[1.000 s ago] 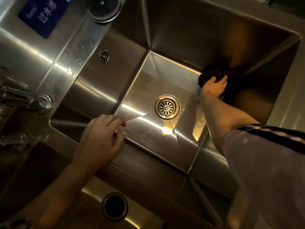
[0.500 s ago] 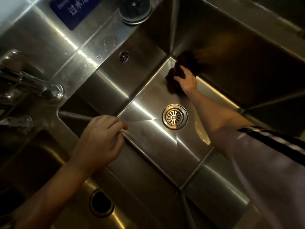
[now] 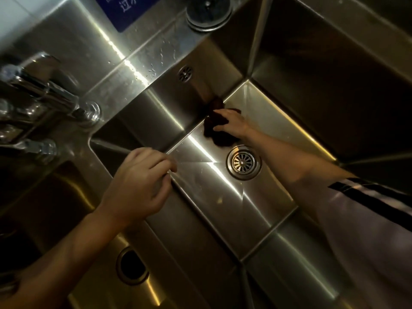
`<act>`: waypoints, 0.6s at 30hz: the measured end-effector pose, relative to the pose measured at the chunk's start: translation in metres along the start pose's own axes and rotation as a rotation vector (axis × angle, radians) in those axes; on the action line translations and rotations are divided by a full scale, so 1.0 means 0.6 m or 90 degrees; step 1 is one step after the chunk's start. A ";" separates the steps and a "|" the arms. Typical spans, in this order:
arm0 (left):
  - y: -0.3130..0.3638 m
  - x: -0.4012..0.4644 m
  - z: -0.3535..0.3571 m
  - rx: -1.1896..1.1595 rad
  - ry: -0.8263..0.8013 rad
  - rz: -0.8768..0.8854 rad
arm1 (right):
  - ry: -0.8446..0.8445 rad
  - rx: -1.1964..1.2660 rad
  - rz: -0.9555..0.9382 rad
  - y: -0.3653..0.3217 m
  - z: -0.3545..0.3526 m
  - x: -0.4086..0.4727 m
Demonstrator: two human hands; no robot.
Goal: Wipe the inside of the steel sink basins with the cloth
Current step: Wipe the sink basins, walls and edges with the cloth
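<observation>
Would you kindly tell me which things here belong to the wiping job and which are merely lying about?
Job: cloth, right hand pressing it, basin.
Not in use: tap, plug, blue sign, left hand.

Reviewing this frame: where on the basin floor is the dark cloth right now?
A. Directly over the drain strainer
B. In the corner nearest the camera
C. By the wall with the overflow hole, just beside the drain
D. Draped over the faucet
C: the right hand presses the dark cloth against the floor below the overflow hole, beside the uncovered drain strainer.
</observation>
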State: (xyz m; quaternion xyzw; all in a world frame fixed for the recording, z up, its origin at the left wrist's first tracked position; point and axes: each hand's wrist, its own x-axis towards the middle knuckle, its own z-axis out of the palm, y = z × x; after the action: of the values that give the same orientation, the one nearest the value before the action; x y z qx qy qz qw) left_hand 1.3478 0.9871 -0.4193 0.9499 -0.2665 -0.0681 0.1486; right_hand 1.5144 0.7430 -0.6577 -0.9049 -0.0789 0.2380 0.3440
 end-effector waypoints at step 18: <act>0.006 -0.004 0.000 0.042 -0.004 -0.007 | -0.160 -0.030 -0.152 -0.110 0.213 -0.178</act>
State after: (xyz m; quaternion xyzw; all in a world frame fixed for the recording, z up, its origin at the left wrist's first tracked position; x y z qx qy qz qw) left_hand 1.3440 0.9857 -0.4178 0.9556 -0.2636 -0.0631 0.1157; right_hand 1.3606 0.8347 -0.6569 -0.8599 -0.2338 0.3045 0.3364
